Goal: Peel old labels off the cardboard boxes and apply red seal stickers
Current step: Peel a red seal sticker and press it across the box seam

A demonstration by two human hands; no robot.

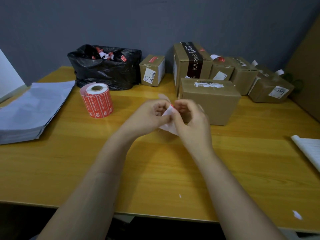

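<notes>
Your left hand and right hand meet just in front of the box, raised above the table. Between them you hold a sticker: a small white slip with a red edge at its top. Your left thumb and curled fingers pinch its left side. Your right fingers curl round its right side, near the red edge, though motion blur hides exactly where they grip. A paler flap of the slip hangs below your hands.

The box lies flat, its long side towards you, and torn white label remains run across its top. Left of the box, well apart, the roll of red stickers stands on end. Behind and left of the box sits a black bag holding red and white scraps, with a small carton beside it. Directly behind the box stands a tall carton with dark tape. More cartons sit behind it to the right, some with labels curling off. Far left of the box lies a stack of grey mailers.
</notes>
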